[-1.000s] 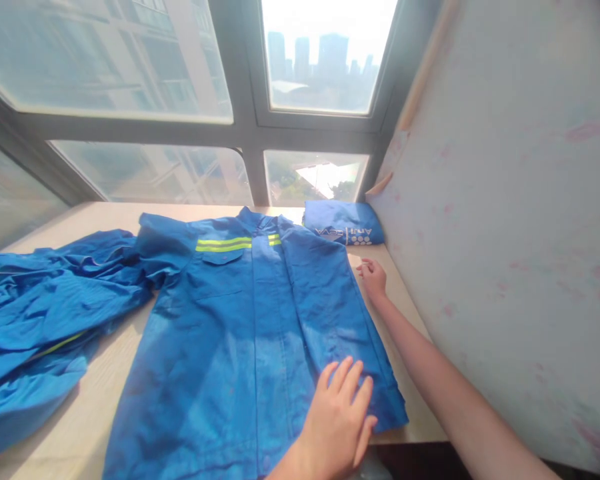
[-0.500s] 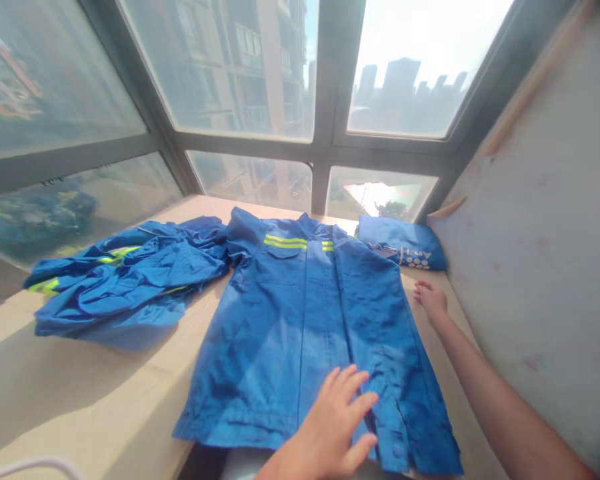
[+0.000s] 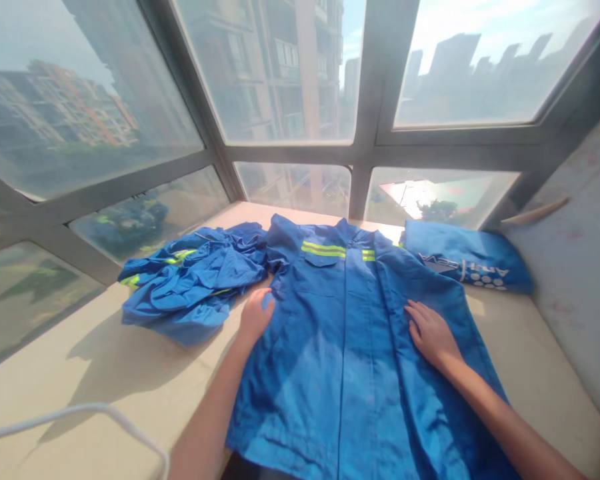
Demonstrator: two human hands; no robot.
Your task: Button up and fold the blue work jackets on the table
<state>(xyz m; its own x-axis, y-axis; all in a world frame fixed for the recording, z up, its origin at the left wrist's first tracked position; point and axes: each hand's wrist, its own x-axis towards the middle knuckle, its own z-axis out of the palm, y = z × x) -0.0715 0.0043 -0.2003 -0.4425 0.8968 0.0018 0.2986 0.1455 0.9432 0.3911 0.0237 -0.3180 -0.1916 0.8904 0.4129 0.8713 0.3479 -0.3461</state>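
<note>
A blue work jacket (image 3: 350, 347) with yellow-green reflective stripes lies spread flat, front up, on the pale wooden surface (image 3: 80, 373). My left hand (image 3: 257, 315) is at the jacket's left edge near the armpit, fingers curled round the fabric edge. My right hand (image 3: 431, 333) lies flat and open on the jacket's folded-in right side. The jacket's left sleeve runs into a crumpled heap of blue cloth (image 3: 195, 283) on the left.
A folded blue garment with white lettering (image 3: 467, 263) lies at the back right. Large windows (image 3: 290, 80) rise behind the surface. A pale wall (image 3: 575, 267) closes the right side. A white cable (image 3: 70, 420) crosses the near left.
The view has swung left. My left hand has gone from the jacket's hem up to its left edge. My right hand has moved from the bare surface onto the jacket.
</note>
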